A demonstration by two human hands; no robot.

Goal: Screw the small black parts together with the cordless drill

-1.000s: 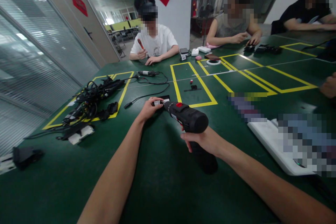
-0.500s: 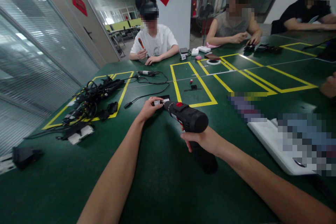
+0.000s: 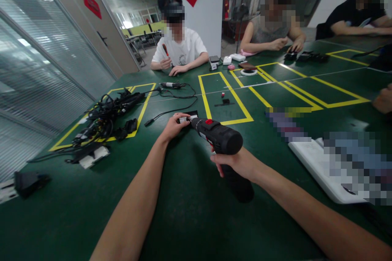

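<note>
A black cordless drill (image 3: 219,133) with a red switch on top is gripped by its handle in my right hand (image 3: 234,161). Its chuck points away and left, and the tip meets a small black and white piece (image 3: 193,115) on the table. My left hand (image 3: 175,125) is closed on that piece at its left side, fingers reaching to the drill's tip. The fingers and the drill hide most of the piece, so its kind does not show. A cable (image 3: 167,111) with a black plug lies just beyond my left hand.
On the left is a tangled heap of black cables (image 3: 107,114), with a black and white part (image 3: 92,155) nearer me. A white device (image 3: 318,171) lies at right. A small black part (image 3: 226,101) sits within yellow tape. Across the table, a person holds a screwdriver (image 3: 165,50).
Both my hands and the drill stay practically in place. Across the table, the person's screwdriver has tilted slightly.
</note>
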